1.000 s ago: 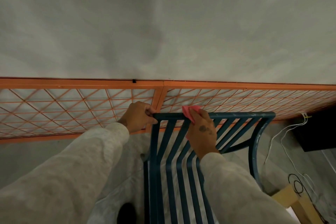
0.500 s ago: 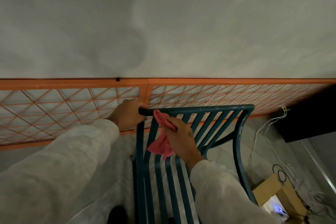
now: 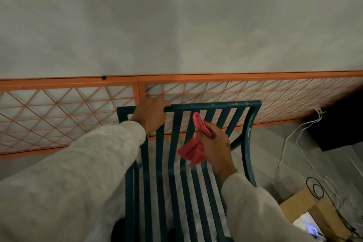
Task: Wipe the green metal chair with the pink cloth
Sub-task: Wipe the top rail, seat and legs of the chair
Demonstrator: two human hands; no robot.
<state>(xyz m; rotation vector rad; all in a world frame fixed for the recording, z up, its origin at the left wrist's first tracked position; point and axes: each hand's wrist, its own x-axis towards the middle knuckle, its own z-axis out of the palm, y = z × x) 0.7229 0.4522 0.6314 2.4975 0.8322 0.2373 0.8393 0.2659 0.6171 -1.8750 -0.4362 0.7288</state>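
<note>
The dark green metal chair [image 3: 216, 105] with slatted back and seat stands right below me, its top rail facing an orange mesh fence. My left hand [image 3: 150, 115] grips the top rail near its left end. My right hand [image 3: 216, 146] holds the bunched pink cloth [image 3: 193, 148] against the backrest slats a little below the rail; one fold sticks up past my fingers and a corner hangs down over the slats.
An orange lattice fence [image 3: 68, 108] runs along a grey wall behind the chair. At the right are a black box [image 3: 339, 125], white cables [image 3: 290, 139], black wires [image 3: 318, 190] and an open cardboard box [image 3: 306, 208] on the floor.
My right hand has come down from the top rail onto the backrest slats with the cloth. My left hand has stayed gripping the rail near its left end.
</note>
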